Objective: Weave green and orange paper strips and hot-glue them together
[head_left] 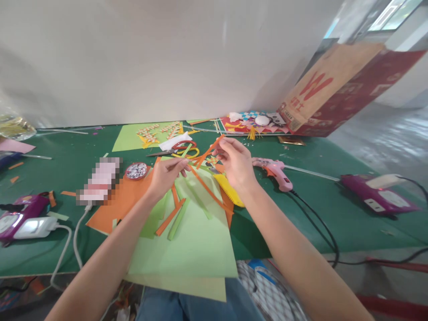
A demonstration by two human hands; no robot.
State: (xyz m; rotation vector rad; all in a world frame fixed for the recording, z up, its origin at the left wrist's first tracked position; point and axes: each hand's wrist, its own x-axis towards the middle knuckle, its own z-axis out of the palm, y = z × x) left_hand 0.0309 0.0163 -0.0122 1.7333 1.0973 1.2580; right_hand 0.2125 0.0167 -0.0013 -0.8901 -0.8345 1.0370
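Fingertips of my left hand (167,176) pinch together over the pale green sheet (207,249). In my right hand (236,162), thumb and fingers pinch an orange paper strip (209,150), which slants down toward the left fingertips. A longer orange length (210,191) runs from the left fingertips down to the right; whether both are one strip I cannot tell. Below the hands lie loose green strips (179,218) and a cut orange strip (170,217). Scissors (185,145) with red and yellow handles lie just behind. A yellow toothed-edge tool (229,189) is partly hidden by my right wrist.
A pink glue gun (276,173) with a black cord lies right, before a purple power strip (377,194). Left are a small round dish (136,170), a cabled phone-like object (100,180) and another power strip (26,218). Paper bag (334,89) stands back right; a pale panel (160,58) rises behind.
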